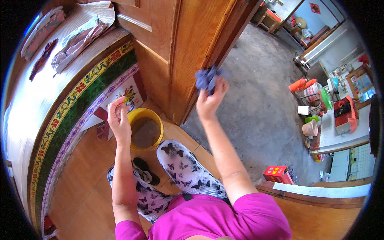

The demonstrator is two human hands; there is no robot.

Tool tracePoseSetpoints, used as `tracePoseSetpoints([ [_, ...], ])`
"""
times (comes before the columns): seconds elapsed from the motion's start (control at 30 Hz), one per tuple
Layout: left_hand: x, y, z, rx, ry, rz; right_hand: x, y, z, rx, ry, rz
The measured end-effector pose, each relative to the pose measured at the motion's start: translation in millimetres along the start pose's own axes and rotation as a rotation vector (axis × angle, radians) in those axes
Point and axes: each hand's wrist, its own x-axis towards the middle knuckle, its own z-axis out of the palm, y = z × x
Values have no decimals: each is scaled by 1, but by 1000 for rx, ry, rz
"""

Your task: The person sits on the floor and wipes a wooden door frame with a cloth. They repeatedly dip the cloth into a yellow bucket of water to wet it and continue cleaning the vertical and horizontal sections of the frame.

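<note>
A crumpled blue-purple cloth (207,79) is gripped in my right hand (212,100), up against the edge of the brown wooden door frame (200,52); both are slightly blurred. My left hand (119,114) is raised with its fingers curled in, and nothing shows in it. Just to its right, on the tiled floor, stands a yellow bucket (161,132) holding murky water. A panel with a painted flower vase (129,96) is behind that hand.
On the left, a curved platform (30,116) with a patterned border carries folded cloths (78,44). My knees are close to the bucket. Beyond the doorway lies a grey concrete floor (256,92), with a red box (277,174) and a cluttered counter (340,138) on the right.
</note>
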Motion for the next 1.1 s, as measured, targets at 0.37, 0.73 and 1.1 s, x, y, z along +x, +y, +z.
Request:
tracePoseSetpoints([
  [0.37,9,0,-14,-53,78,-94,-16,-7,-24,309,-31,432],
  [0.73,1,5,-21,-176,101,-264,60,-28,-3,32,131,-113],
  [1.1,6,2,-16,-156,76,-255,-71,23,-20,35,-184,443],
])
